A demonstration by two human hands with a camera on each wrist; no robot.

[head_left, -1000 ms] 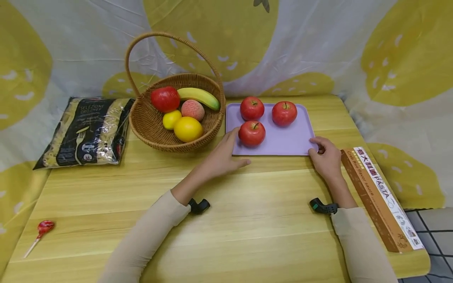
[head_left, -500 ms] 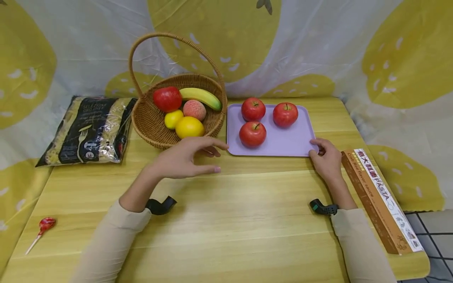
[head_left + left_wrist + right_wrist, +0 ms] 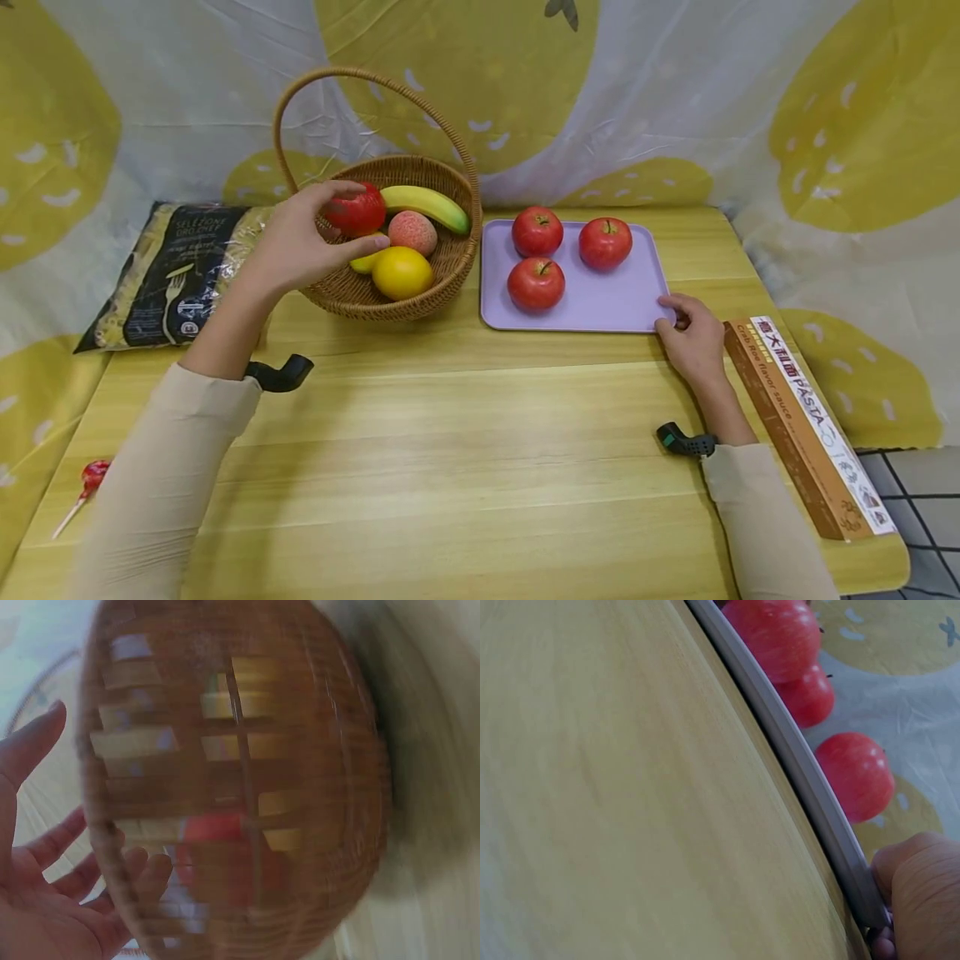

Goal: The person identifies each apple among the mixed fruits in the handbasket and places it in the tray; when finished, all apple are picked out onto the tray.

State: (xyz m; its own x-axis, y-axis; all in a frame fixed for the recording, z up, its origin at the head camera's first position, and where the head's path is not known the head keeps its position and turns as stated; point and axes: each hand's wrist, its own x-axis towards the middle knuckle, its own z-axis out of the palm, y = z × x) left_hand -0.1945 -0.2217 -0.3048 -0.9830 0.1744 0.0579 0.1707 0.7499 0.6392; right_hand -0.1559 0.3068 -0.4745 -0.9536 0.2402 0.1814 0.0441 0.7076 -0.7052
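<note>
My left hand hovers at the left side of the wicker basket, thumb and fingers spread around a red apple inside it. Whether the fingertips touch that apple I cannot tell. In the left wrist view the fingers show spread beside the blurred basket wall. A banana, a peach and a yellow lemon lie in the basket, with a smaller yellow fruit partly hidden by my thumb. My right hand pinches the front right corner of the purple tray, which bears three red apples.
A black pasta bag lies left of the basket, partly behind my left arm. A lollipop rests at the front left, partly covered by the sleeve. Along the right table edge lies a long pasta box. A printed cloth hangs behind.
My left hand has moved left from beside the tray's near apple, past the basket front, to the apple in the basket. The right hand stays at the tray corner.
</note>
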